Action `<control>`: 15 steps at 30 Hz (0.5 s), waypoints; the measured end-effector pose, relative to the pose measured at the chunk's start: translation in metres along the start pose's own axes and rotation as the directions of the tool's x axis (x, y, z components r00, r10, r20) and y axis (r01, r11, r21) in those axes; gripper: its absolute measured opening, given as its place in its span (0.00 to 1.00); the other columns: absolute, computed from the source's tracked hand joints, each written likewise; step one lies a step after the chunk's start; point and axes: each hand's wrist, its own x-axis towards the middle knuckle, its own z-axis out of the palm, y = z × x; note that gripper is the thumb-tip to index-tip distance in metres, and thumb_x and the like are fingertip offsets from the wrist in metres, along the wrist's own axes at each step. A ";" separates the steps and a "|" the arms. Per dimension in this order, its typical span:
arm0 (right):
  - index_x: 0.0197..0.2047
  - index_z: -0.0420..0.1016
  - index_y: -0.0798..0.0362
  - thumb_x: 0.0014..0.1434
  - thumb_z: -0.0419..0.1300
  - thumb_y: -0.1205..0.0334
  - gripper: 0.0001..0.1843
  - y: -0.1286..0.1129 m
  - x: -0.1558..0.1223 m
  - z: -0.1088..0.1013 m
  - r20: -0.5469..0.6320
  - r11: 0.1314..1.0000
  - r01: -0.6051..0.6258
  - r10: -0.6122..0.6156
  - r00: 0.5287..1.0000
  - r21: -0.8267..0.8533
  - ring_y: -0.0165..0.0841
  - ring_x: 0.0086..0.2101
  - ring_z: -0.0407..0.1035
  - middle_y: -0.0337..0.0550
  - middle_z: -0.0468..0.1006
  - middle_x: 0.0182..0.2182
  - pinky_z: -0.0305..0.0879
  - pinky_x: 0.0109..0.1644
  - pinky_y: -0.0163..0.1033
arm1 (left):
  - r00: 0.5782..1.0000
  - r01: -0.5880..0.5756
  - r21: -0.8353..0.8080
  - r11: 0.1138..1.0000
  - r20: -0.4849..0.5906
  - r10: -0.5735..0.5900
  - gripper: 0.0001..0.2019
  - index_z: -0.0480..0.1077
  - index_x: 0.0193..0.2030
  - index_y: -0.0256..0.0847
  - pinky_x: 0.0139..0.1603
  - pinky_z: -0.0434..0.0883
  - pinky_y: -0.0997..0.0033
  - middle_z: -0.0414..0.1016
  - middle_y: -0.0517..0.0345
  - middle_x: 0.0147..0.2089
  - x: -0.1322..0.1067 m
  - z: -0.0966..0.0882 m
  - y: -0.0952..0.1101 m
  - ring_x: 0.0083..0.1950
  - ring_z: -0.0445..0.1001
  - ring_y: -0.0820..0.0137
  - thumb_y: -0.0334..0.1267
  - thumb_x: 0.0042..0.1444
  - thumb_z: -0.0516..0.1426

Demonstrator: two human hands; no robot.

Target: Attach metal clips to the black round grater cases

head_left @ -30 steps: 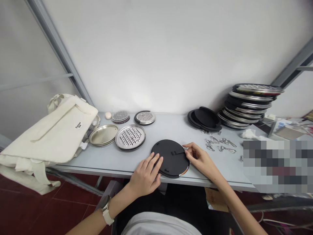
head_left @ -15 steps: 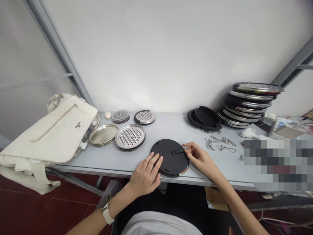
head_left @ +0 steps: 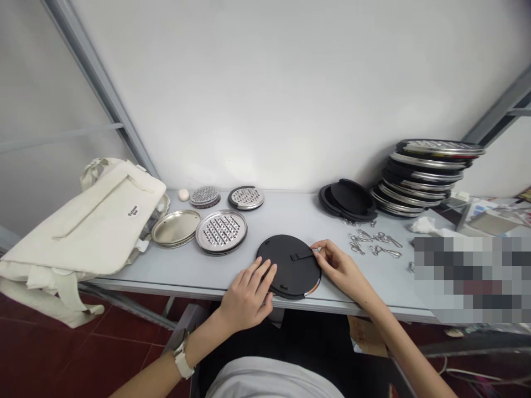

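Observation:
A round black disc (head_left: 286, 271) lies flat near the table's front edge, with a small slot and a thin dark strip running toward its right rim. My left hand (head_left: 248, 290) rests on the disc's left side, fingers spread and the thumb near its front edge. At the right rim my right hand (head_left: 335, 265) pinches a small silvery piece (head_left: 314, 250) between thumb and forefinger; most of it is hidden by the fingertips. Several metal clasps (head_left: 375, 237) lie loose on the table to the right of that hand.
Left of the disc lie a round grater plate (head_left: 221, 231), plain metal discs (head_left: 176, 226), and smaller grater discs (head_left: 246, 197) behind. Black round holders (head_left: 347, 200) and a tall leaning stack of graters (head_left: 421, 177) stand at back right. A white bag (head_left: 91, 221) occupies the left end.
My right fingers have closed in slightly on the small silvery piece at the rim, covering more of it. My left hand and the disc have stayed in place.

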 end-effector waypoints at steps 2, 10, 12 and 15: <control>0.47 0.68 0.49 0.66 0.49 0.49 0.15 0.000 0.000 0.000 -0.013 1.000 -0.004 0.004 1.000 -0.001 0.32 0.25 0.61 0.34 0.64 0.23 0.60 0.30 0.37 | 1.000 0.003 -0.003 1.000 -0.003 -0.003 0.29 0.56 0.68 0.32 0.58 0.66 0.61 0.63 0.45 0.65 0.000 0.000 0.000 0.67 0.58 0.56 0.35 0.60 0.49; 0.49 0.75 0.50 0.65 0.52 0.47 0.19 0.000 0.001 0.000 -0.103 0.999 -0.034 0.033 0.994 -0.009 0.37 0.34 0.71 0.43 0.78 0.34 0.67 0.39 0.40 | 1.000 0.001 -0.017 1.000 -0.006 -0.001 0.28 0.57 0.67 0.31 0.58 0.65 0.60 0.63 0.45 0.65 -0.001 0.000 0.000 0.67 0.58 0.55 0.35 0.60 0.49; 0.46 0.77 0.50 0.64 0.54 0.48 0.18 -0.002 0.001 0.000 -0.137 0.999 -0.046 0.048 0.989 0.018 0.39 0.39 0.73 0.46 0.80 0.40 0.68 0.43 0.41 | 1.000 0.003 -0.017 1.000 -0.003 -0.003 0.28 0.57 0.67 0.31 0.58 0.65 0.60 0.63 0.45 0.65 -0.001 0.000 0.000 0.67 0.58 0.55 0.35 0.60 0.49; 0.43 0.77 0.51 0.63 0.55 0.48 0.17 -0.003 0.002 0.000 -0.159 0.997 -0.068 0.074 0.985 0.045 0.40 0.39 0.74 0.46 0.81 0.39 0.68 0.44 0.42 | 1.000 0.003 -0.015 1.000 -0.005 -0.003 0.28 0.57 0.67 0.31 0.58 0.65 0.60 0.63 0.45 0.65 -0.001 0.000 0.000 0.67 0.59 0.55 0.35 0.60 0.49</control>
